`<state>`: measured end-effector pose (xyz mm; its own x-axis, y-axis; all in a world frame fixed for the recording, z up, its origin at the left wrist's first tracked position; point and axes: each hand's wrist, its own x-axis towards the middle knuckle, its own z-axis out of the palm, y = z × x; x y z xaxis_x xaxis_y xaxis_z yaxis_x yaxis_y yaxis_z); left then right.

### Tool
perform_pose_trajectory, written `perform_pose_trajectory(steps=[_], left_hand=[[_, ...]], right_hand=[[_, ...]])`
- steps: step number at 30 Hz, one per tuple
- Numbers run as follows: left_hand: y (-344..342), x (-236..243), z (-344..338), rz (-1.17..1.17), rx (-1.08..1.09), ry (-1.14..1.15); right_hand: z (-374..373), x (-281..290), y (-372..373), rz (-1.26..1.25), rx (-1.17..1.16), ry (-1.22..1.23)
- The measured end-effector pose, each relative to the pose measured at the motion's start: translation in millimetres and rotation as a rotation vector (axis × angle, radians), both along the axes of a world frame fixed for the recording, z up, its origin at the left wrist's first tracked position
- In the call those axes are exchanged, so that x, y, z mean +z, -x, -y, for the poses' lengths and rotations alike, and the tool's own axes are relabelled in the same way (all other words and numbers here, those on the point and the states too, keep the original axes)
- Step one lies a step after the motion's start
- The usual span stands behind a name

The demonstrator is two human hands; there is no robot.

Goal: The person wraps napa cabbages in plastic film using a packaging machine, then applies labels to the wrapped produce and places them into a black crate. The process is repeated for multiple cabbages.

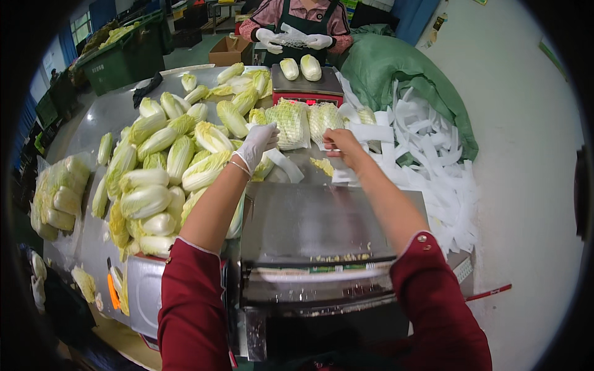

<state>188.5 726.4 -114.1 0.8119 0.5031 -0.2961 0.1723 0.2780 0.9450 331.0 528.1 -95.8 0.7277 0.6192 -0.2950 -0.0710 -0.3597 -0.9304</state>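
Netted cabbage (289, 123) under gloved left hand (258, 145); right hand (339, 143) pinches white sleeve (371, 132).

Single head view – fisheye, looking down and forward from above the metal machine (322, 229), close over it; table of cabbages (161, 167) beyond-left, rim edges bent.

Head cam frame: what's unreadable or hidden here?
- Left hand: the white glove's back hides whatever its fingers grip.
- Right hand: pinched item too small to identify among foam strips.
- Scale display: too small.
- Co-worker's netted bundle: blurred by distance.
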Motion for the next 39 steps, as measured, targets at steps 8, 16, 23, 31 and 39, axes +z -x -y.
perform_pose_trajectory(steps=[8, 16, 23, 31, 39], left_hand=[[-65.7, -67.4, -68.2, -0.256, -0.005, -0.221], [-88.6, -69.7, -58.3, -0.368, -0.154, -0.229], [-63.1, -62.3, -85.4, -0.181, 0.038, -0.196], [-60.3, 15.4, -55.6, 0.267, -0.033, -0.085], [23.1, 122.5, 66.6, 0.128, -0.520, -0.410]], right_hand=[[-94.8, -72.8, -35.4, -0.178, -0.179, 0.002], [-114.9, -105.2, -59.5, -0.366, -0.005, 0.066], [-114.2, -78.0, -35.2, -0.376, 0.110, -0.030], [-83.8, -3.5, 4.6, -0.430, 0.164, -0.416], [94.3, 69.2, 160.5, -0.588, 0.167, -0.255]])
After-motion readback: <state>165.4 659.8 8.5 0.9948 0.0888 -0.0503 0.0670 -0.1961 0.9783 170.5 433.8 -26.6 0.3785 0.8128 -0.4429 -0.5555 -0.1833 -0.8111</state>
